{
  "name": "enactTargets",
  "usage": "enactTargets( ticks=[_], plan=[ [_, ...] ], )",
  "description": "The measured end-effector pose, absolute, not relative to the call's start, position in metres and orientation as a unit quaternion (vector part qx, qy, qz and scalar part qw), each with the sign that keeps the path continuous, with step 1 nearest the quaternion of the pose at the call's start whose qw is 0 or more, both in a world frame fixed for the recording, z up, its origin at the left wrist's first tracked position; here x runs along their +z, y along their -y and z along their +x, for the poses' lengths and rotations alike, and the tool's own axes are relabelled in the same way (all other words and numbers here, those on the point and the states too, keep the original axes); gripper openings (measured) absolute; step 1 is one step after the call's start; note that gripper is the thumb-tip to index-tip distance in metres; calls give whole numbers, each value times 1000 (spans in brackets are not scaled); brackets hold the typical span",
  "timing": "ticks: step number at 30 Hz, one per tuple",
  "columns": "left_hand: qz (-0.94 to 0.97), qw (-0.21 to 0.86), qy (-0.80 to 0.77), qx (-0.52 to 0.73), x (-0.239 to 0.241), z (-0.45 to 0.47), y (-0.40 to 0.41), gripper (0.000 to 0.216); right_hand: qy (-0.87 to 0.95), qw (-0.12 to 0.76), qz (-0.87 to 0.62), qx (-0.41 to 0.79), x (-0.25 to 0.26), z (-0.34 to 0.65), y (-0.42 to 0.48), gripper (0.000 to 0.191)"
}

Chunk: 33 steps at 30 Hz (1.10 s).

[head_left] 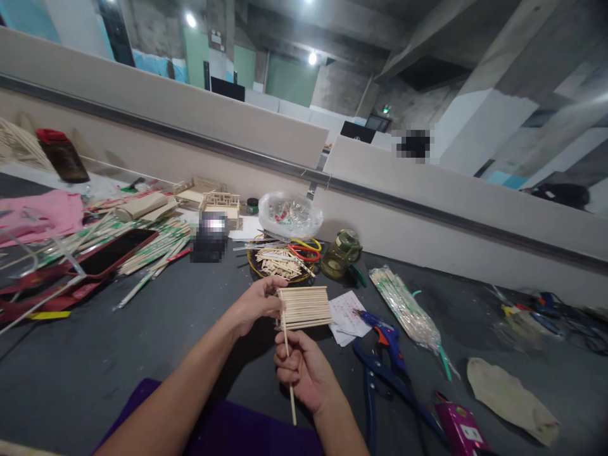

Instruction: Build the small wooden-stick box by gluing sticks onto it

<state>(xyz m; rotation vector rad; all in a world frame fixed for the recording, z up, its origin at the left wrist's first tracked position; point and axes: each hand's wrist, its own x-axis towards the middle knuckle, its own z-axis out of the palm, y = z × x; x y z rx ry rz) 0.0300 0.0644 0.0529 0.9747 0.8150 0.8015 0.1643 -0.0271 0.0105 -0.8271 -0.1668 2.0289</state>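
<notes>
My left hand (259, 305) grips the left end of a small panel (306, 307) made of thin wooden sticks laid side by side. Below it, my right hand (301, 367) is closed around a longer wooden stick (291, 399). That stick stands nearly upright, its top end against the panel's left edge; whether it is joined there I cannot tell. Just behind the panel, a round basket (251, 269) holds many short cut sticks (278, 263). Scissors (306, 249) with red and yellow handles rest on the basket.
Right of my hands lie a blue glue gun (387, 335), large blue-handled pliers (380, 364), paper (349, 316) and a bagged stick bundle (406, 307). A green glass jar (341, 254) stands behind. Leftward are a phone (118, 252), more sticks (161, 244) and small stick models (221, 208).
</notes>
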Motion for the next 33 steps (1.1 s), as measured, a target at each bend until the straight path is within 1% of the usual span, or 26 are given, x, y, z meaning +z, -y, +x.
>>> enactTargets(
  ticks=[7,33],
  plan=[
    [448,729,-372,360,51,30,-66,47,61,451,-305,837,8,165,26,14],
    [459,724,-374,355,48,30,-67,48,56,445,-267,853,6,165,26,11]
  ],
)
